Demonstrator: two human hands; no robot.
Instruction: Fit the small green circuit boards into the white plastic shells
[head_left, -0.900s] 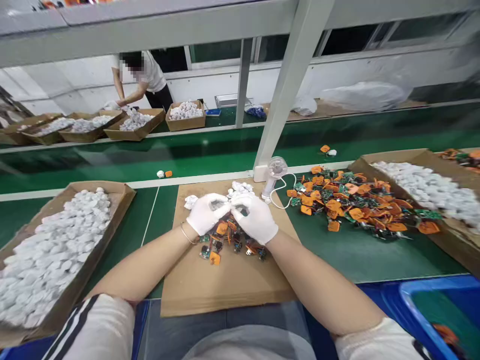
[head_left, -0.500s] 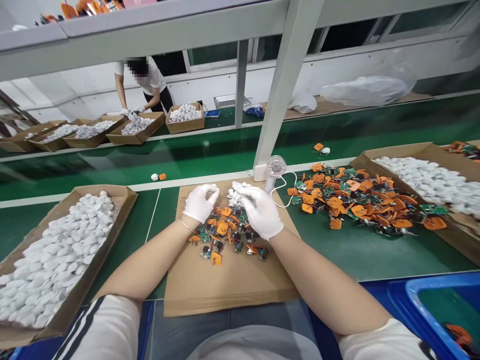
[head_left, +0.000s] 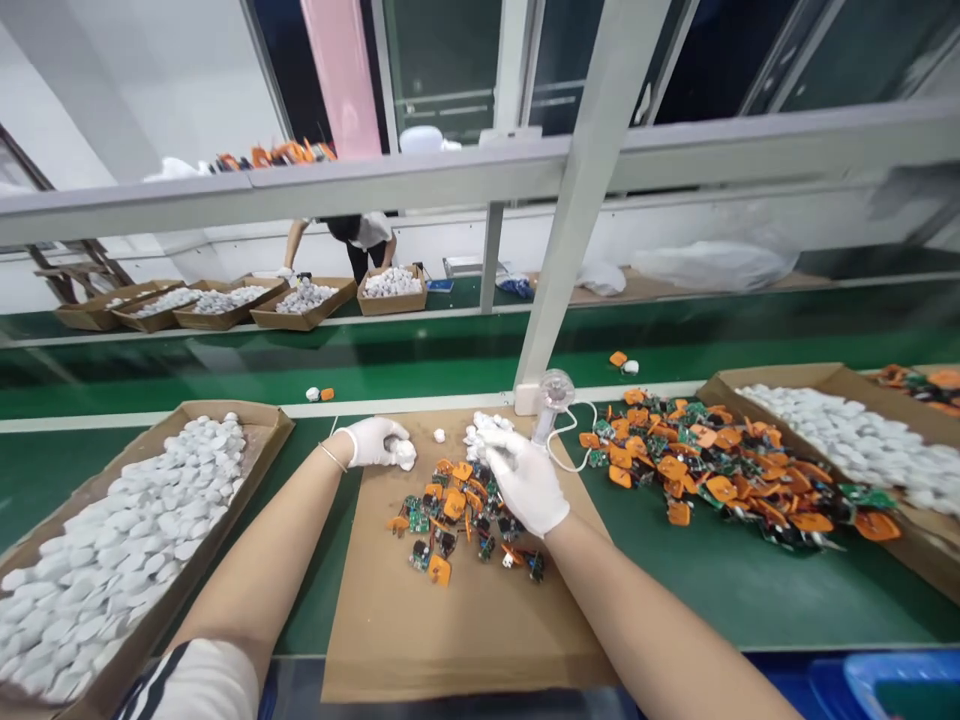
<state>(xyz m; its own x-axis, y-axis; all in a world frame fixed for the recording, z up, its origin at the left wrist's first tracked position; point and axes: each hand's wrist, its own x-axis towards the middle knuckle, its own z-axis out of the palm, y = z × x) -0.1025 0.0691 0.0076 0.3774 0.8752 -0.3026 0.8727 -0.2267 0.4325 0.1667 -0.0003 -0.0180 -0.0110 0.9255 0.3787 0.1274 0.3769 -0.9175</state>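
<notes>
My left hand [head_left: 377, 443], in a white glove, curls its fingers round small white plastic pieces [head_left: 403, 456] at the left edge of a cardboard sheet [head_left: 450, 650]. Across the sheet, my gloved right hand [head_left: 529, 485] has its fingers bent against a heap of similar white pieces [head_left: 480, 428]; exactly what is between its fingertips is hidden. One loose white piece [head_left: 439, 436] lies between the hands. Below them spreads a pile of orange plastic parts with green circuit boards and wires [head_left: 454, 505].
A cardboard box of white pieces [head_left: 135, 530] stands on the left. To the right are a larger orange-part pile [head_left: 697, 450] and another box of white pieces [head_left: 847, 440]. A small clear fan [head_left: 555, 392] stands by the post [head_left: 577, 200]. Beyond the green conveyor, a person [head_left: 367, 235] bends over boxes.
My left hand has moved left, away from the pile, holding white pieces. My right hand stays by the white heap. The view has tilted upward.
</notes>
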